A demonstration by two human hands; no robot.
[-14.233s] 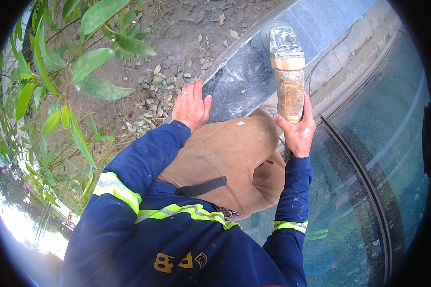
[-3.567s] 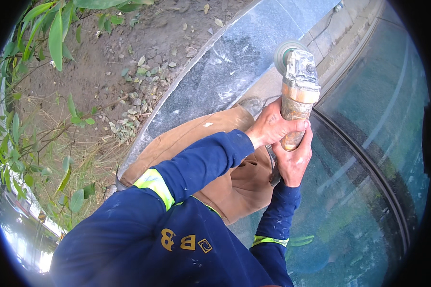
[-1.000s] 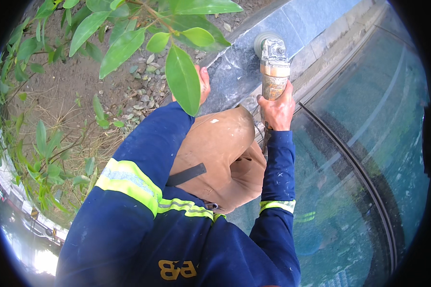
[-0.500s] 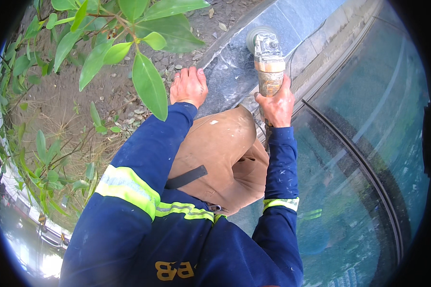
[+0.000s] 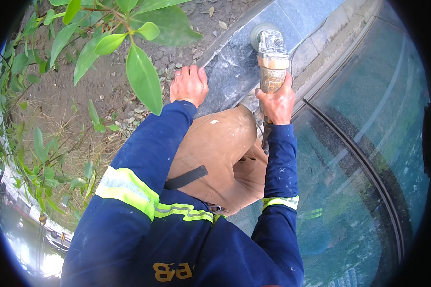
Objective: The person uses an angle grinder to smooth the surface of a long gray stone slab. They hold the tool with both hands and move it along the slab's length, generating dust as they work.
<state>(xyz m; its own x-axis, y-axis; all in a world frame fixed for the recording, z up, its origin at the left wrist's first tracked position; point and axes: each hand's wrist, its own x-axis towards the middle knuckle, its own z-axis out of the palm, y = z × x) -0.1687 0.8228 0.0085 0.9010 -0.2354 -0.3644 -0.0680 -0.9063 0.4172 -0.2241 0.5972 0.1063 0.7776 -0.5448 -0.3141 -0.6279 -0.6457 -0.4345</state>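
Observation:
My right hand [image 5: 277, 101] is wrapped round the body of a dusty angle grinder [image 5: 273, 62]. The grinder's round disc [image 5: 259, 34] lies against the top of a grey stone curb [image 5: 234, 64], where pale dust is smeared. My left hand [image 5: 189, 86] rests on the curb's left edge, holding nothing, its fingers bent over the stone and lying close together. A ring shows on one finger. My bent knee [image 5: 225, 129], in brown trousers, sits just below the curb between both arms.
Leafy branches [image 5: 143, 71] hang at the upper left over bare soil [image 5: 115, 91] with dry leaves. A dark cord [image 5: 294, 50] runs along the curb beside the grinder. To the right spreads a dusty greenish glass-like surface [image 5: 340, 201] crossed by a dark curved strip [image 5: 364, 158].
The grinder and my right hand have shifted slightly to the right, the disc a little down the stone. My left hand stays in place. The leaves have swayed slightly left and up.

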